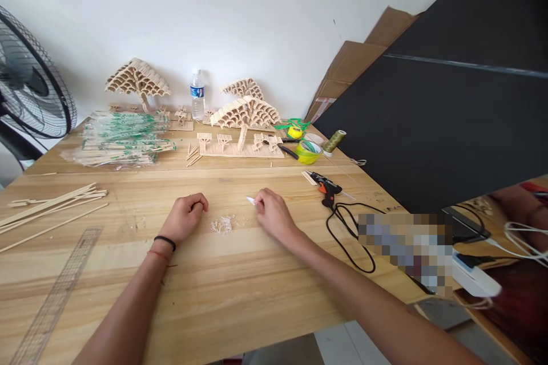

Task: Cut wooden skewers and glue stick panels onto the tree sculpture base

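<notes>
My left hand (185, 218) rests on the wooden table (240, 296) with its fingers curled into a loose fist; nothing shows in it. A black band and a red thread circle that wrist. My right hand (274, 214) lies a little to the right, fingers pinched on a small white piece (250, 200) that sticks out to the left. Between the two hands sits a small heap of pale shavings (223, 224).
Thin wooden sticks (51, 205) and a clear ruler (55, 296) lie at the left. Bagged sticks (122, 140), stick-built umbrella models (244, 111), a water bottle (197, 94), tape rolls (308, 152), a thread spool (334, 141) and a glue gun (327, 188) with black cord stand farther back. A fan (29, 91) is far left.
</notes>
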A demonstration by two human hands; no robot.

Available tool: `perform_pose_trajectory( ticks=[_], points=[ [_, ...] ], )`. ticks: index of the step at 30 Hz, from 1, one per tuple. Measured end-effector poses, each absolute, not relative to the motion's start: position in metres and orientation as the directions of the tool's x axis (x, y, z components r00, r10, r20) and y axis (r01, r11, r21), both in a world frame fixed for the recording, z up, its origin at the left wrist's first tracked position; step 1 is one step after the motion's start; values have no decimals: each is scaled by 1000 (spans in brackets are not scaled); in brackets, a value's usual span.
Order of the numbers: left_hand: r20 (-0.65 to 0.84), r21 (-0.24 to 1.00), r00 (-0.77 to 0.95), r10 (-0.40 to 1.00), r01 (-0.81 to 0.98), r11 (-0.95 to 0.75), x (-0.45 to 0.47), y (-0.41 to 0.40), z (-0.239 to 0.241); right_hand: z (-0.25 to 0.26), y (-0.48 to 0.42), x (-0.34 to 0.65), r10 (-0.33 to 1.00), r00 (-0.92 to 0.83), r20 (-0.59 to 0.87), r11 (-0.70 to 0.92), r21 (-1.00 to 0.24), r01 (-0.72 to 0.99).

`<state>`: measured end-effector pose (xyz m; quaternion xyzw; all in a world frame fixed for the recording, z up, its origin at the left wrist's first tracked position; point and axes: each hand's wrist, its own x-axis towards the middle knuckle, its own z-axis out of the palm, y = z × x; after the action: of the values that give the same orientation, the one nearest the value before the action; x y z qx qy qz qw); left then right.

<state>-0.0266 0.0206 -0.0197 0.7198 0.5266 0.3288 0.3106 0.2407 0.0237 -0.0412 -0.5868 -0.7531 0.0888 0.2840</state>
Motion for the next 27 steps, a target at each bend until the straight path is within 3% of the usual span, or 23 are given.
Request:
perform_pose_trajectory(
  ticks=[3, 10, 18, 27],
  points=[
    [141, 791, 226, 964, 560, -247, -27, 21, -19, -39, 13, 239, 937, -160, 309, 298, -476, 827],
    [149, 783, 232, 961, 566, -258, -25, 21, -18, -31, 9, 281, 961, 8, 275, 131, -483, 866],
    [164, 772, 237, 958, 574, -274, -27, 21, -20, -38, -19, 220, 960, -36, 278, 186, -534, 825],
    [187, 768, 246, 951, 566, -298, -25, 21, -20, -30, -23, 253, 957, 109, 268, 77, -599, 797]
  ],
)
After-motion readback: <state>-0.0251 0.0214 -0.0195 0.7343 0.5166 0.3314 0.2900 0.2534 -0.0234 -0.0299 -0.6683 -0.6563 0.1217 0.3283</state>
